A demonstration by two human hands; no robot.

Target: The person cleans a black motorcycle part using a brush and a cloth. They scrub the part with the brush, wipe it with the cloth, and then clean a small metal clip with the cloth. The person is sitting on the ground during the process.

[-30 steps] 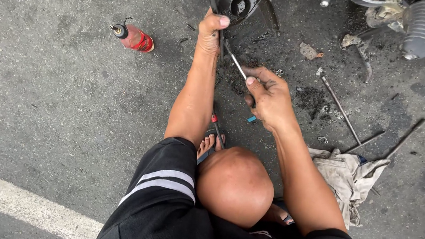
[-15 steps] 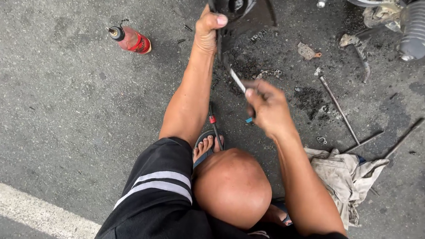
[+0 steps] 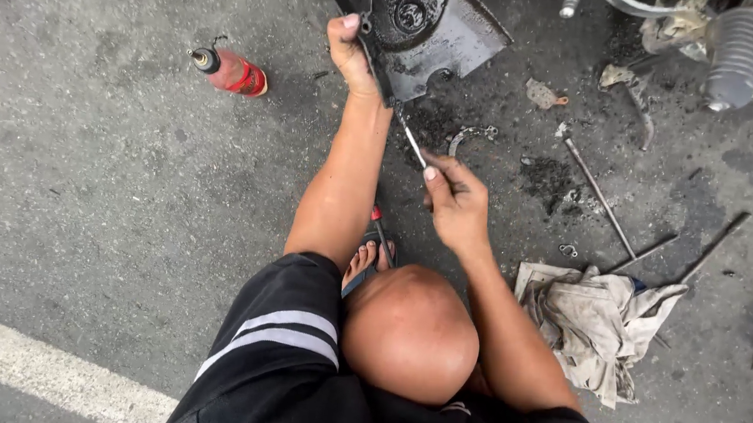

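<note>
- Head view: L hand (image 3: pixel 351 55) clamped on edge of greasy black metal cover (image 3: pixel 444 34), tilted up off asphalt (image 3: pixel 91 185) at top centre.
- R hand (image 3: pixel 454 199) closed round thin metal tool (image 3: pixel 409 135); shaft angled up-left, tip at cover's lower edge, just beside L wrist.
- Red bottle w/ dark cap (image 3: pixel 230 70) lying on side, well left of cover.
- Dirty rag (image 3: pixel 592 320) crumpled near R forearm; long rods (image 3: pixel 599 197) just above it.
- Bare knee (image 3: pixel 408 334) btwn both arms; sandalled foot (image 3: pixel 367 259) beside L forearm.
</note>
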